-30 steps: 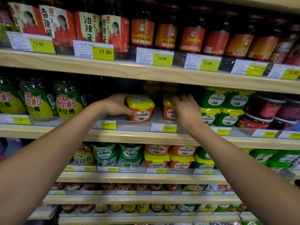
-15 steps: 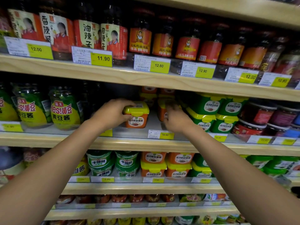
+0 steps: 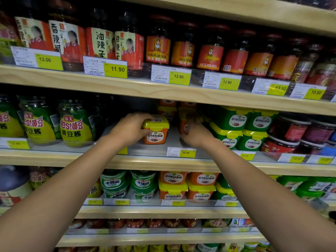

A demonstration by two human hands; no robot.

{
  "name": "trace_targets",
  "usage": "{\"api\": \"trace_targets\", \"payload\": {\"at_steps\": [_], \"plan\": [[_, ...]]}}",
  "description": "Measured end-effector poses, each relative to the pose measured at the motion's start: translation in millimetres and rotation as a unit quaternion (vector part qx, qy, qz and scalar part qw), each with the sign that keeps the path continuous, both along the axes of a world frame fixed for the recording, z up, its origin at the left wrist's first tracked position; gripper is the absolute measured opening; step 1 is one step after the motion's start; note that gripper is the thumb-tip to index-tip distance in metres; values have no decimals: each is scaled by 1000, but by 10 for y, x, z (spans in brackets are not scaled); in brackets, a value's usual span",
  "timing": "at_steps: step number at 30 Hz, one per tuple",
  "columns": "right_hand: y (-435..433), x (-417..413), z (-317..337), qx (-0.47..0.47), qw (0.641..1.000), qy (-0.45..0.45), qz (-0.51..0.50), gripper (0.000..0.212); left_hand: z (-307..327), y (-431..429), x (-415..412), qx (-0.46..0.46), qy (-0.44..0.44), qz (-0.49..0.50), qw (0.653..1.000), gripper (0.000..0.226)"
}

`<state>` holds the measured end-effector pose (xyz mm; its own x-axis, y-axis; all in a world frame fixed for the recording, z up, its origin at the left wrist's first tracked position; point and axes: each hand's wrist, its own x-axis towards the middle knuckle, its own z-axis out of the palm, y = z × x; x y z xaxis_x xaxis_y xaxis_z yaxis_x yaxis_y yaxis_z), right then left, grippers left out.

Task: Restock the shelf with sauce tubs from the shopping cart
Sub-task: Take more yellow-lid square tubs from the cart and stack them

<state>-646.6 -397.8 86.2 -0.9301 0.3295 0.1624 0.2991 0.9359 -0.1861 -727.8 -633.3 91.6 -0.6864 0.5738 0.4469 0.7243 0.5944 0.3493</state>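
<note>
Sauce tub (image 3: pixel 155 130), orange, yellow lid, upright on middle shelf (image 3: pixel 163 161); we note left hand (image 3: pixel 131 130) clamped round its left side. Right hand (image 3: pixel 197 134) against second orange tub (image 3: pixel 183 126) just beside; blurred, we cannot tell grip. Green tubs (image 3: pixel 234 120) further right.

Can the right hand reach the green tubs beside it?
Probably yes: the green tubs stand just right of the right hand, nothing between. But it appears to grip an orange tub, so it would need to let go first.
</note>
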Motion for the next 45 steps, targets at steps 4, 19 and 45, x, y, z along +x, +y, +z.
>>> {"api": "trace_targets", "payload": {"at_steps": [4, 19, 45], "plan": [[43, 33, -51, -19, 999, 30, -2, 78, 35, 120, -21, -16, -8, 7, 1000, 46], [115, 37, -121, -68, 997, 34, 12, 88, 75, 663, -247, -40, -36, 3, 999, 50], [63, 136, 60, -43, 999, -15, 11, 83, 207, 611, -166, -86, -71, -12, 994, 59]]}}
